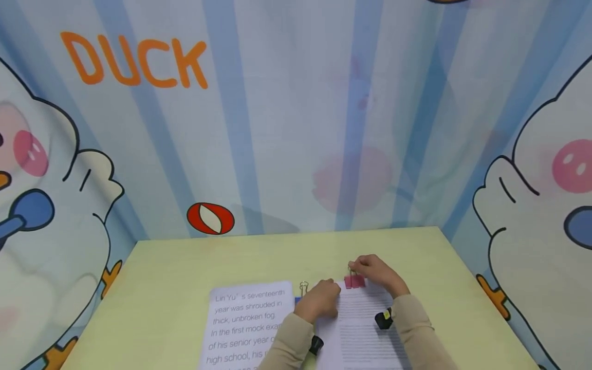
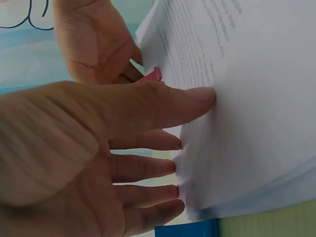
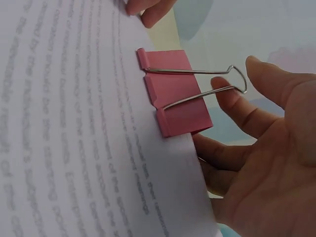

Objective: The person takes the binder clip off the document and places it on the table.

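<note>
Paper (image 1: 363, 334) lies at lower right of centre in the head view, a pink clip (image 1: 354, 282) biting its top edge. Our left hand (image 1: 320, 299) pinches its left edge, thumb on top. Our right hand (image 1: 380, 273) is loosely open by the clip's wire handle. We see a large-print sheet (image 1: 238, 324) at lower left of centre on the bench (image 1: 152, 293).

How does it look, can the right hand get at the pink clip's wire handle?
Probably yes: the right hand is beside the pink clip, near its wire handle, and nothing visible lies between.
</note>
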The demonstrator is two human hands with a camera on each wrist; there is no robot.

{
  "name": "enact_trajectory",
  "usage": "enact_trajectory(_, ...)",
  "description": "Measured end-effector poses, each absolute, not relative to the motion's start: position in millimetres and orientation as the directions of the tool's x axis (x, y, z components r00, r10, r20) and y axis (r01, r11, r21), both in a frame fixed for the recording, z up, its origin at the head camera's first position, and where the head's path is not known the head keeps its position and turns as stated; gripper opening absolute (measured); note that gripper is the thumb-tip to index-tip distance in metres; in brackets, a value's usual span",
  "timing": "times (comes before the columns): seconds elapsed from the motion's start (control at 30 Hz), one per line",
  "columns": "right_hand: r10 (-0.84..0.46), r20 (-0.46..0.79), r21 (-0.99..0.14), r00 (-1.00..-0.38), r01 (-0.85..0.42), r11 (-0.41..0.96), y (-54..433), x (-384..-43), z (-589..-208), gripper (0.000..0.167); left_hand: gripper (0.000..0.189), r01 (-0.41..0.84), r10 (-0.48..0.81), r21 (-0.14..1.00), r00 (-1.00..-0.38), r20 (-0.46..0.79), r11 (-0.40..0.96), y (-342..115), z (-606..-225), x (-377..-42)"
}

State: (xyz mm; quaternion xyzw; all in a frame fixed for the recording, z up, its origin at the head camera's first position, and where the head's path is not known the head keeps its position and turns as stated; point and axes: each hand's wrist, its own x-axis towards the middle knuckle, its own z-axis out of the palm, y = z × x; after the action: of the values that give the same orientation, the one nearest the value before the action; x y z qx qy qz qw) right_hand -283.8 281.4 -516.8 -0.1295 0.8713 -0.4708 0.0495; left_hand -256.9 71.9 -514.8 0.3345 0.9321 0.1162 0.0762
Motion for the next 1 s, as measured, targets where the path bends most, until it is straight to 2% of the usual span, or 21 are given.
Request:
enact_trajectory(0.27,-0.209,-0.039,-0.849,-0.977,-0.078,0.523,273,-291,-515,0.029,0.024,0.563,0.599,0.266,-0.796,-0.080,0.783,74,-513,-251)
enact_trajectory(0.4,-0.205,-0.079,-0.830,-0.976,-0.050,0.556,271,-294,-515,0.045,0.025,0.563,0.598,0.251,-0.797,-0.087,0.787,75,-515,-252)
enact_trajectory(0.47,-0.223,-0.098,-0.823,-0.970,-0.047,0.566,272,-297,-515,0.047,0.026,0.560,0.596,0.247,-0.797,-0.097,0.791,75,-515,-251)
enact_trajectory(0.6,-0.247,-0.104,-0.814,-0.963,-0.060,0.578,274,-302,-517,0.041,0.028,0.549,0.586,0.241,-0.802,-0.116,0.800,76,-512,-250)
enact_trajectory(0.83,-0.194,-0.116,-0.804,-0.974,-0.023,0.594,273,-306,-520,0.039,0.031,0.572,0.594,0.182,-0.797,-0.108,0.800,77,-510,-249)
enact_trajectory(1.0,-0.164,-0.104,-0.819,-0.981,-0.010,0.574,271,-304,-523,0.036,0.025,0.594,0.611,0.153,-0.784,-0.110,0.790,80,-517,-249)
